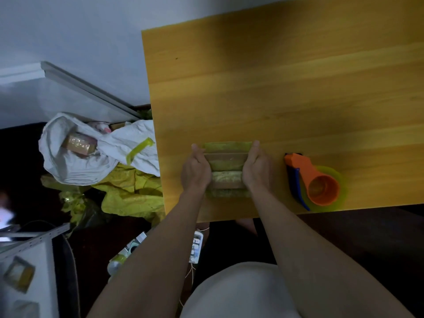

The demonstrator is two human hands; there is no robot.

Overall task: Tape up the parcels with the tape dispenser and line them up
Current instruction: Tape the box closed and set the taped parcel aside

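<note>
- Parcels (226, 171) sit in a tight row on the wooden table (298, 92), near its front edge, running away from the person; they look like small brown boxes banded with yellow-green tape (how many there are is hard to tell, as they blur together).
- Left hand (195, 169) lies flat against the left side of the row, fingers straight and together, thumb tip reaching the far parcel.
- Right hand (257, 168) presses the opposite side the same way, fingers extended, so the row is squeezed between the two palms.
- Tape dispenser (312, 180), orange with a blue handle and a roll of yellow-green tape, rests on the table just right of the right hand, apart from it.
- White sack (91, 152) sits on the floor left of the table, open at the top, with a brown box (79, 144) showing inside.
- Yellow plastic sheeting (133, 193) is crumpled beneath the sack, against the table's left edge.
</note>
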